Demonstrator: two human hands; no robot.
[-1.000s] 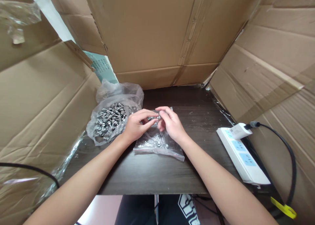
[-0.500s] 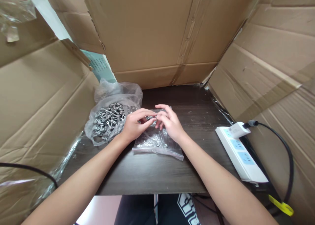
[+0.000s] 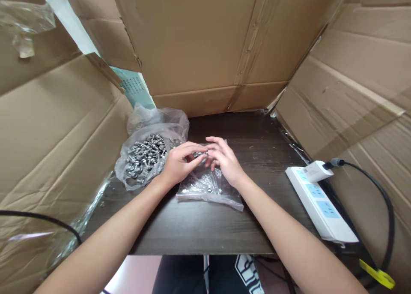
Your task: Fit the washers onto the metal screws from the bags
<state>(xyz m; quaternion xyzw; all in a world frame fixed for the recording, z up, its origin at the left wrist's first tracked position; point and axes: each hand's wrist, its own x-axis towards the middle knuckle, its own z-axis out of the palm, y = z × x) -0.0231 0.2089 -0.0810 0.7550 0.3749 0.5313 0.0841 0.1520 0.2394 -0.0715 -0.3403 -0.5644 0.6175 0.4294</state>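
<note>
Fingers of my left hand point(image 3: 180, 163) are pinched together, meeting the fingertips of my right hand point(image 3: 226, 161). Between the two sits a small shiny metal fastener point(image 3: 206, 153), mostly covered; whether it is a bolt, a nut or both I cannot tell. My right index finger stretches out above the pinch. Below both hands lies a clear zip bag point(image 3: 199, 189), flat on the table, with a few nuts point(image 3: 209, 190) showing near its front. Left of my left hand, an open plastic bag point(image 3: 120, 167) holds a heap of metal bolts point(image 3: 146, 154).
Cardboard walls point(image 3: 199, 41) enclose the dark table point(image 3: 205, 229) at the back and both sides. A white power strip point(image 3: 311, 204) with a plugged-in adapter point(image 3: 316, 171) and black cable point(image 3: 382, 199) lies at the right. Another cable point(image 3: 41, 218) runs at the left.
The whole view has shifted slightly, so everything appears a little further right. My hands stay together over the zip bag, with only slight finger movement around the small metal piece.
</note>
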